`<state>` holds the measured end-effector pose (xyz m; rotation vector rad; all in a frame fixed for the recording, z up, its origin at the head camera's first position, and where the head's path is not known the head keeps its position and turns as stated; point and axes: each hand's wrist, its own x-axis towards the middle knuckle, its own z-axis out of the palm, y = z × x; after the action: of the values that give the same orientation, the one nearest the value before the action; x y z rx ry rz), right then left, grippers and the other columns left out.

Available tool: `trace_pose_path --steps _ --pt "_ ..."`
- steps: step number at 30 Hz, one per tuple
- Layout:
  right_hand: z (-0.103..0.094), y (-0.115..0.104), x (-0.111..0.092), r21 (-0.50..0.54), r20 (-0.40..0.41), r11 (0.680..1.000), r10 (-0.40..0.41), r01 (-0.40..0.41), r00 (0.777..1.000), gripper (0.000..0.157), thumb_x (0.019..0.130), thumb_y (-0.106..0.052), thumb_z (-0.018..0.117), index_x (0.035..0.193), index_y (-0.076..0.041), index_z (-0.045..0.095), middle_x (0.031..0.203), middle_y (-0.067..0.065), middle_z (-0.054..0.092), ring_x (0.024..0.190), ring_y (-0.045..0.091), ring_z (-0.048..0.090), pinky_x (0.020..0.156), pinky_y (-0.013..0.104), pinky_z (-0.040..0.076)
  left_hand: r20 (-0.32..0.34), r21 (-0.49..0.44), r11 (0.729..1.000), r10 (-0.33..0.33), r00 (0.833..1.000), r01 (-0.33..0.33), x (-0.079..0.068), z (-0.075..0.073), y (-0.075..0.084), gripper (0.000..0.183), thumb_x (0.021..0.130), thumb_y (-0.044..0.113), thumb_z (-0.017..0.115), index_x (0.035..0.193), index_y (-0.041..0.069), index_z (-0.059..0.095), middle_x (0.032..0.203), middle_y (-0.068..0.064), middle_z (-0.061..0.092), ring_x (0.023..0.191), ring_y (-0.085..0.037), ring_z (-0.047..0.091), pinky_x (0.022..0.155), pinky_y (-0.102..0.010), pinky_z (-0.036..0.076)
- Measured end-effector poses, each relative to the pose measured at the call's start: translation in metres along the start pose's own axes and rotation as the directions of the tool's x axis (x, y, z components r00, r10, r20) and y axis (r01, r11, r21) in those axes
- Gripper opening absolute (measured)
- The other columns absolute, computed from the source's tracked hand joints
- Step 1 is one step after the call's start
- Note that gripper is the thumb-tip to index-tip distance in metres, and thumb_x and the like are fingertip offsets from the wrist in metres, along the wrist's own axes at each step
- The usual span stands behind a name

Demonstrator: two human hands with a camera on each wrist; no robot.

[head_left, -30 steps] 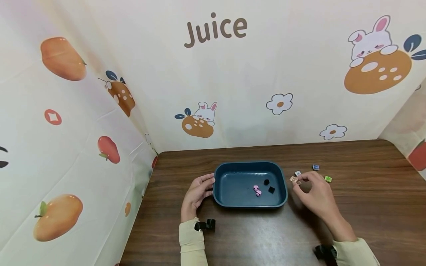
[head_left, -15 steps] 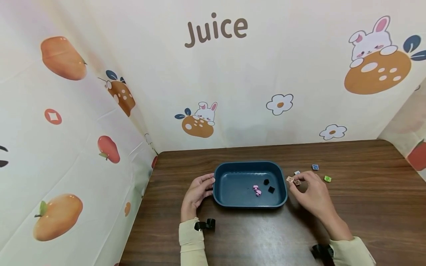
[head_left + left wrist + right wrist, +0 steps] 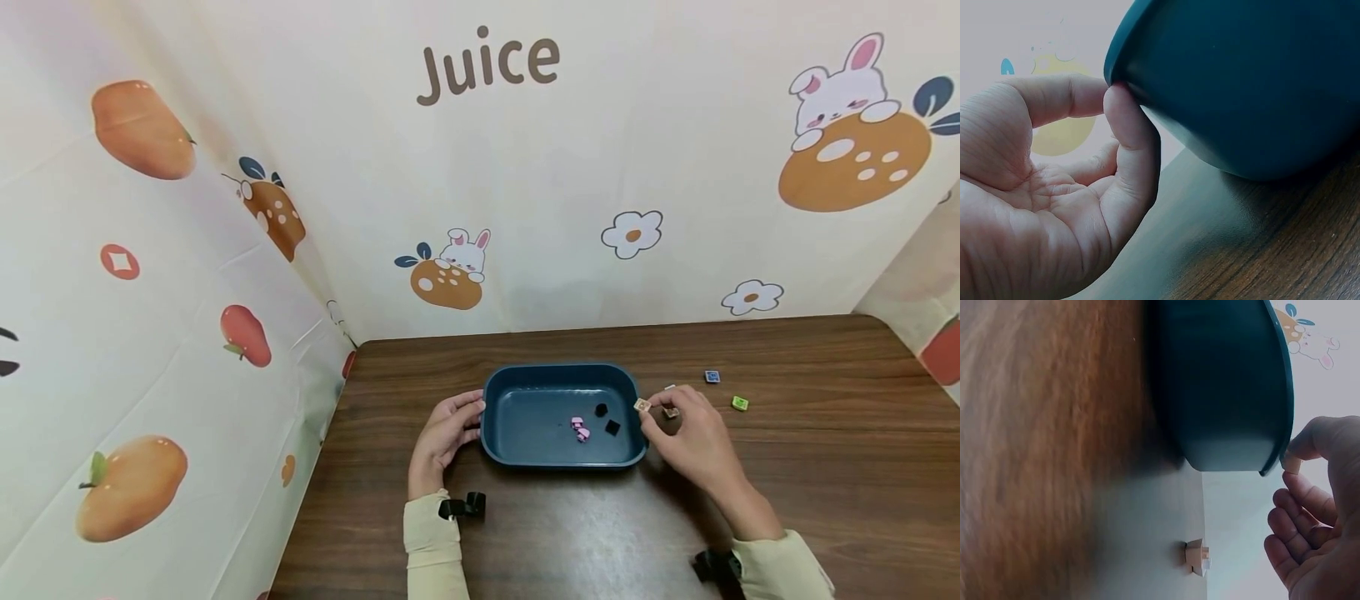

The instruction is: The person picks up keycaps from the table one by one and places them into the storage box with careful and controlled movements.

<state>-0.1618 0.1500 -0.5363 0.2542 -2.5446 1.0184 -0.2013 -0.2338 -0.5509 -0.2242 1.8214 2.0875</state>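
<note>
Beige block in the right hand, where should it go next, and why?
Probably a little left, past the right rim of the dark blue tray: the right hand pinches the beige block beside that rim, pink blocks and black blocks lie inside, and the left hand holds the opposite end.

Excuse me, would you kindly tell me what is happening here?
A person's left hand holds a tray by its rim, while the right hand pinches a beige piece at the tray's opposite end. Pink pieces and black pieces lie in the tray. To its right on the table lie a blue piece and a green piece, plus others partly hidden by the right hand.
</note>
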Motion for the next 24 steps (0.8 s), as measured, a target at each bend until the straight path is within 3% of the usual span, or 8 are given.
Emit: trace_pose_path --steps 8,24 --pt "0.007 -0.006 -0.003 0.004 0.042 1.0 0.012 -0.012 0.999 0.016 0.085 -0.008 0.083 0.095 -0.013 0.071 0.098 0.008 0.069 0.089 0.023 0.054 0.071 0.029 0.04 -0.005 -0.005 1.0 0.003 1.0 -0.003 0.0 0.001 0.0 0.043 0.106 0.013 0.062 0.143 -0.007 0.057 0.101 0.001 0.073 0.087 -0.009 0.069 0.071 -0.023 0.06" --pt "0.008 -0.012 -0.001 -0.016 0.045 1.0 0.011 -0.011 0.999 0.014 0.086 -0.011 0.083 0.096 -0.011 0.073 0.103 0.007 0.07 0.094 0.025 0.058 0.073 0.031 0.044 -0.003 0.007 1.0 0.0 1.0 0.0 -0.001 0.001 0.001 0.045 0.105 0.015 0.063 0.145 -0.007 0.056 0.103 0.002 0.073 0.089 -0.009 0.069 0.072 -0.023 0.059"
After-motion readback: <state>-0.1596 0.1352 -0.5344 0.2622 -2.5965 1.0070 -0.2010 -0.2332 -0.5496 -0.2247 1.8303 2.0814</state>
